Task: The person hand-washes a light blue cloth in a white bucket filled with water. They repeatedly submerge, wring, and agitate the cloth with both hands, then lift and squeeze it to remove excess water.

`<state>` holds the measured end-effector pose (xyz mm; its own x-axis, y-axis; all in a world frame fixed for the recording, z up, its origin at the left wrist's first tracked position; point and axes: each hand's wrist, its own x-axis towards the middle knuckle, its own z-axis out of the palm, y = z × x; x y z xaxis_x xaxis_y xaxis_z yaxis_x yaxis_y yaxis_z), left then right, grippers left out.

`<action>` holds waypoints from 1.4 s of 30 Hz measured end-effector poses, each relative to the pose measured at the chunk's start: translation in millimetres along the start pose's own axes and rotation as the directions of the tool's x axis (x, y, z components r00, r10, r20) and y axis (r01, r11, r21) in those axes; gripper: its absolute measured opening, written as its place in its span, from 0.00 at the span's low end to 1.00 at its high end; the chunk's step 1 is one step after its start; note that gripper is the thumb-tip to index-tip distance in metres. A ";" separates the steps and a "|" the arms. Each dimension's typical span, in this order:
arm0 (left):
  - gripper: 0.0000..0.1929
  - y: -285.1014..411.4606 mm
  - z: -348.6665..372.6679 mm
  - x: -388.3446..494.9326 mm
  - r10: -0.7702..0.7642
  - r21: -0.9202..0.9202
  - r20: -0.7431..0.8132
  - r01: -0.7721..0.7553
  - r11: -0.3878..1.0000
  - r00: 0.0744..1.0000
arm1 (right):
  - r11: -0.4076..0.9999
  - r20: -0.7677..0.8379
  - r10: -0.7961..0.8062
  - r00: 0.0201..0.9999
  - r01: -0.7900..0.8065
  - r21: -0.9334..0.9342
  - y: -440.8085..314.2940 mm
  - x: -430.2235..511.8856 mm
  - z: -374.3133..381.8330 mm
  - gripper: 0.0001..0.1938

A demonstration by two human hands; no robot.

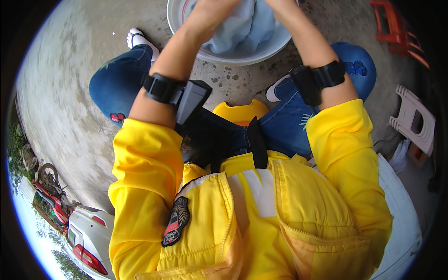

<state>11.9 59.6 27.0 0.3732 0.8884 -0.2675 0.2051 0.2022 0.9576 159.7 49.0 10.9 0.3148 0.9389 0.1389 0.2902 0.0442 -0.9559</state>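
Observation:
A light blue-grey cloth lies bunched in a round, pale basin at the top middle. Over the basin's left part is my left hand, at the cloth, its fingers cut off by the picture's top edge and blurred. At the cloth's upper right is my right hand, also cut off at the top, so its grip is hidden. Both forearms reach forward between my spread knees, each with a black strap and a device on it.
A yellow plastic seat edge shows between my thighs. Dark wet spots mark the concrete floor. To the right are a red plastic stool and a pale plastic stool. A motorcycle and a white car stand at lower left.

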 end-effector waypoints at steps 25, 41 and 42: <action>0.21 -18.1 1.1 3.3 -0.410 -0.417 0.133 0.427 0.803 0.902 | 0.996 0.228 0.054 0.972 -0.070 0.062 8.5 -19.2 9.0 0.14; 0.23 -17.7 -6.1 -1.3 -0.481 -0.754 0.168 0.426 0.499 0.861 | 0.888 0.191 -0.336 0.922 0.377 -0.262 -14.9 -58.6 35.1 0.12; 0.19 -19.7 -3.1 -8.0 -0.401 -0.500 0.101 0.395 0.771 0.910 | 0.896 0.228 -0.328 0.917 0.378 -0.232 -11.2 -55.1 34.4 0.14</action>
<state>2.1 49.7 10.5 0.3490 0.6861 -0.6383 -0.1472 0.7128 0.6857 108.0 8.5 5.0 -0.0129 0.9243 0.3814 0.5888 0.3153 -0.7442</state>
